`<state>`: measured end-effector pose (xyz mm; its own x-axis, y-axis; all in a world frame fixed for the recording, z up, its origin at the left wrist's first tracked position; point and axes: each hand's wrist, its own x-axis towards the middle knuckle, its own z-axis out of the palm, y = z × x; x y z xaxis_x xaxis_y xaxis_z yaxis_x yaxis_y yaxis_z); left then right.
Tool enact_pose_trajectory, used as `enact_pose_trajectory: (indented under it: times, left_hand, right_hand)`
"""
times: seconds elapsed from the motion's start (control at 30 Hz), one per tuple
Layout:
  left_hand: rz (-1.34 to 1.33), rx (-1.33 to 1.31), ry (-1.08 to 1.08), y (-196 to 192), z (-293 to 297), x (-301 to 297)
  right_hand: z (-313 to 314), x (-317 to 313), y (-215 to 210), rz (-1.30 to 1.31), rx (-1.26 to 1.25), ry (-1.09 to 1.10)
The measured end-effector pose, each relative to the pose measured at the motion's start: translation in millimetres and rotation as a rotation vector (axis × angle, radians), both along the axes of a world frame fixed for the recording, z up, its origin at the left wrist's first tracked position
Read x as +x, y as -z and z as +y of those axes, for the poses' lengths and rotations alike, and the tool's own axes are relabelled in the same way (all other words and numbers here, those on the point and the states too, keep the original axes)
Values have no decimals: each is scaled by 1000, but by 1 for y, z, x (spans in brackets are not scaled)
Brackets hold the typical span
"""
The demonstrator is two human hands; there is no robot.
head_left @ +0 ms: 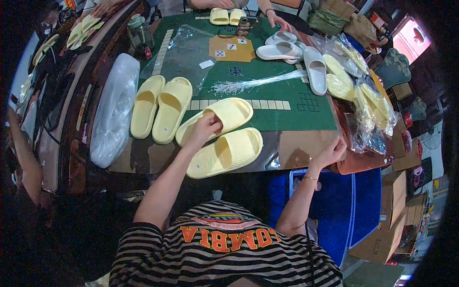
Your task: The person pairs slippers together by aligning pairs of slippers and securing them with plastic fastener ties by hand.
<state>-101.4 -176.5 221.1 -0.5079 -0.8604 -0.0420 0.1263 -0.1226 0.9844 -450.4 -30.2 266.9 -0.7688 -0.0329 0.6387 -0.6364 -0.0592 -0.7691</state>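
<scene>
My left hand (208,128) reaches into the foot opening of a pale yellow slipper (234,112), its fingers bent at the strap and partly hidden. The matching yellow slipper (227,153) lies nearer me, beside it at the table's front edge. Another yellow pair, a left slipper (148,106) and a right slipper (173,109), stands to the left, toes away from me. Over the table's right front corner my right hand (333,153) is closed in a pinch; whatever it holds is too small to make out. Thin white plastic strands (258,83) lie bundled beyond the slippers.
A plastic-wrapped roll (114,110) lines the left edge, near a glass jar (139,36). White slippers (315,71) and bagged yellow slippers (375,110) sit right. A blue bin (325,210) stands below the right edge. Across the table are another person's hands (279,23).
</scene>
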Motion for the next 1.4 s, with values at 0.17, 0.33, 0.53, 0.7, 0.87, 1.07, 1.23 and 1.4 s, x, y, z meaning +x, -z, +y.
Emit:
enact_pose_trajectory:
  times: [0.17, 0.33, 0.53, 0.7, 0.87, 1.07, 1.23, 1.4]
  left_hand:
    - [-117, -61, -29, 10, -6, 8]
    - [-62, -45, -34, -8, -1, 8]
    - [-86, -85, -244, -12, 14, 42]
    - [-520, -505, -246, -17, 36, 41]
    - [-581, -756, -251, -17, 42, 23]
    - [-564, -720, -261, -9, 39, 22]
    - [-313, -419, -197, -8, 36, 26]
    - [-426, -417, -267, -7, 35, 16]
  right_hand:
    - [-25, 106, 0, 24, 714, -549]
    - [-49, 145, 20, -21, 815, -752]
    - [-45, 117, 15, -133, 678, -715]
    - [-29, 116, 26, -205, 618, -762]
    - [-20, 146, 17, -150, 710, -840]
    - [-30, 147, 12, -155, 750, -837]
    - [-29, 159, 10, -86, 748, -868]
    - [-21, 175, 7, 118, 705, -858]
